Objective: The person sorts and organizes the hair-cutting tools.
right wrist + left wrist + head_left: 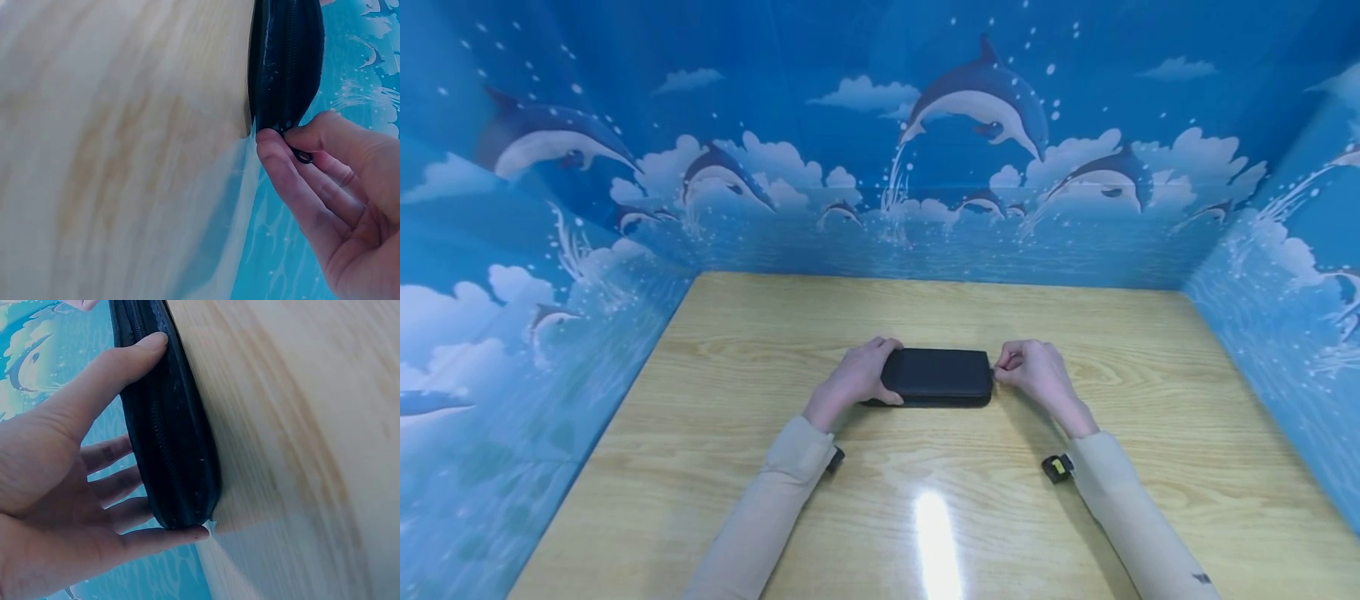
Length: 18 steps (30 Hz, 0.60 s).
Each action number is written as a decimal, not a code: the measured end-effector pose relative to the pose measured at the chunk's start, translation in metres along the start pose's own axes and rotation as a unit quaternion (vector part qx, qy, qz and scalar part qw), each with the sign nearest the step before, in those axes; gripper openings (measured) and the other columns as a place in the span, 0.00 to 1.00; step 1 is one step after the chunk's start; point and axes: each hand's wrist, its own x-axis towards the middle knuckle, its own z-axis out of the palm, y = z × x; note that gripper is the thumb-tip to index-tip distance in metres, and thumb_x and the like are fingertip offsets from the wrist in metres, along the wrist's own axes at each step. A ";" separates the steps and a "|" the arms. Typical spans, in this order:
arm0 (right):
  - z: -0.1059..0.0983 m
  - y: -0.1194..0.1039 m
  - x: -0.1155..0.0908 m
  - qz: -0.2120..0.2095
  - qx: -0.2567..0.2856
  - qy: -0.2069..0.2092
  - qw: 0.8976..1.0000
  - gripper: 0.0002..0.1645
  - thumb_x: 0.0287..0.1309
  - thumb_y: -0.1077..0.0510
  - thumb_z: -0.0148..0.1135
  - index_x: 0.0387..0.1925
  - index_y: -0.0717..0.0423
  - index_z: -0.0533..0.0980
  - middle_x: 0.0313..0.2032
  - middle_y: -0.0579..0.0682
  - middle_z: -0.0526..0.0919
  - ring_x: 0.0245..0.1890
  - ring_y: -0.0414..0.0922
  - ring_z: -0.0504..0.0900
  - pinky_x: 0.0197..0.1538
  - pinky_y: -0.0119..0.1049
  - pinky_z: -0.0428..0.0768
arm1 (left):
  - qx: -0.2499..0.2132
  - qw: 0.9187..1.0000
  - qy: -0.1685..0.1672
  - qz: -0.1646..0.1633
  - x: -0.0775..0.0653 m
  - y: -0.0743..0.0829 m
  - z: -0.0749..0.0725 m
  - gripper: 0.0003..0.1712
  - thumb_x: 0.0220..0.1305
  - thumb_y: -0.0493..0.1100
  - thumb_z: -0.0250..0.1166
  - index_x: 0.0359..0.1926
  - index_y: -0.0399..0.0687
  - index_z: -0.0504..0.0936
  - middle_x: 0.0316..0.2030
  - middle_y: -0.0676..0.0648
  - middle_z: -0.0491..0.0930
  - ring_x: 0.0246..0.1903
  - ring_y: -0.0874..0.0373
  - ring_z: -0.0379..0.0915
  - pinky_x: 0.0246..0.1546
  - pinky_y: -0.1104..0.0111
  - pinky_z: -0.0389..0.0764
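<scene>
A black zippered case (938, 375) lies flat on the wooden table, its long side running left to right. My left hand (861, 371) grips its left end, with the thumb on the near edge and the fingers around the far side and end. In the left wrist view the zipper teeth (161, 437) run along the case's narrow side and look meshed there. At the right end, my right hand (1037, 375) pinches the zipper between thumb and fingertips. A small dark zipper pull with a ring (304, 156) shows between those fingers in the right wrist view.
Pale wood-grain table (760, 333) stretches around the case on all sides. Blue sheets printed with dolphins (977, 100) stand along its back, left and right edges. A small black device with a yellow mark (1057, 468) sits at the right wrist.
</scene>
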 end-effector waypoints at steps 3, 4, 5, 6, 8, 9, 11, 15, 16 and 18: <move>0.000 0.001 0.002 -0.003 -0.002 0.002 1.000 0.08 0.51 0.65 0.74 0.24 0.52 0.83 0.28 0.50 0.89 0.29 0.45 0.87 0.50 0.54 0.80 | -0.001 1.000 -0.001 -0.002 0.000 0.000 0.000 0.52 0.50 0.52 0.82 0.72 0.46 0.66 0.68 0.40 0.70 0.66 0.43 0.69 0.68 0.48 0.68; 0.000 0.001 0.002 -0.004 -0.004 0.002 1.000 0.08 0.51 0.65 0.74 0.24 0.52 0.83 0.28 0.50 0.89 0.29 0.44 0.87 0.50 0.54 0.80 | -0.002 1.000 -0.001 -0.002 0.000 0.000 0.000 0.52 0.50 0.52 0.82 0.72 0.46 0.66 0.68 0.40 0.69 0.66 0.43 0.69 0.68 0.48 0.68; 0.000 0.001 0.002 -0.003 -0.006 0.004 1.000 0.08 0.51 0.65 0.74 0.24 0.52 0.83 0.28 0.50 0.89 0.28 0.44 0.87 0.50 0.54 0.80 | -0.003 1.000 -0.001 -0.003 0.000 0.001 0.001 0.52 0.49 0.52 0.82 0.72 0.46 0.66 0.68 0.40 0.69 0.66 0.43 0.69 0.68 0.48 0.68; 0.000 0.001 0.003 -0.003 -0.007 0.004 1.000 0.08 0.51 0.65 0.74 0.24 0.51 0.83 0.28 0.49 0.89 0.28 0.44 0.87 0.50 0.54 0.80 | -0.004 1.000 -0.001 -0.003 0.000 0.001 0.001 0.52 0.49 0.52 0.82 0.72 0.46 0.66 0.68 0.40 0.69 0.66 0.43 0.69 0.68 0.48 0.68; 0.000 0.001 0.003 -0.002 -0.010 0.005 1.000 0.08 0.51 0.65 0.74 0.24 0.51 0.83 0.27 0.48 0.89 0.28 0.43 0.87 0.49 0.53 0.79 | -0.006 1.000 -0.001 -0.004 0.000 0.001 0.000 0.52 0.49 0.52 0.82 0.72 0.46 0.66 0.69 0.40 0.69 0.66 0.43 0.68 0.68 0.48 0.68; 0.000 0.001 0.003 -0.001 -0.011 0.005 1.000 0.08 0.51 0.65 0.74 0.23 0.51 0.83 0.27 0.48 0.89 0.27 0.42 0.86 0.49 0.53 0.79 | -0.007 1.000 -0.001 -0.004 0.000 0.001 0.000 0.52 0.49 0.52 0.82 0.72 0.46 0.66 0.69 0.40 0.69 0.67 0.43 0.68 0.69 0.48 0.67; 0.000 0.001 0.003 0.000 -0.014 0.005 1.000 0.08 0.51 0.64 0.74 0.23 0.50 0.83 0.26 0.47 0.89 0.27 0.42 0.86 0.48 0.52 0.79 | -0.008 1.000 -0.002 -0.006 0.000 0.001 0.000 0.52 0.49 0.52 0.82 0.72 0.46 0.66 0.69 0.39 0.69 0.67 0.43 0.68 0.69 0.48 0.67; 0.000 0.000 0.005 -0.003 -0.019 0.007 1.000 0.08 0.51 0.64 0.74 0.23 0.50 0.83 0.26 0.47 0.89 0.27 0.42 0.86 0.47 0.52 0.79 | -0.007 1.000 -0.002 -0.007 0.000 0.001 0.000 0.52 0.50 0.52 0.82 0.72 0.46 0.66 0.69 0.40 0.68 0.68 0.43 0.67 0.70 0.48 0.67; 0.000 0.000 0.005 -0.004 -0.020 0.008 1.000 0.08 0.51 0.64 0.74 0.23 0.51 0.83 0.26 0.48 0.89 0.26 0.42 0.86 0.47 0.52 0.79 | -0.006 1.000 -0.003 -0.007 0.000 0.001 0.000 0.52 0.50 0.52 0.82 0.72 0.46 0.66 0.69 0.40 0.68 0.68 0.43 0.67 0.70 0.48 0.67; 0.000 0.000 0.005 -0.004 -0.024 0.010 1.000 0.08 0.51 0.64 0.74 0.24 0.51 0.83 0.26 0.48 0.89 0.26 0.42 0.86 0.47 0.52 0.79 | -0.006 1.000 -0.004 -0.008 0.000 0.001 0.000 0.52 0.50 0.52 0.82 0.72 0.46 0.66 0.70 0.39 0.68 0.68 0.43 0.67 0.70 0.48 0.66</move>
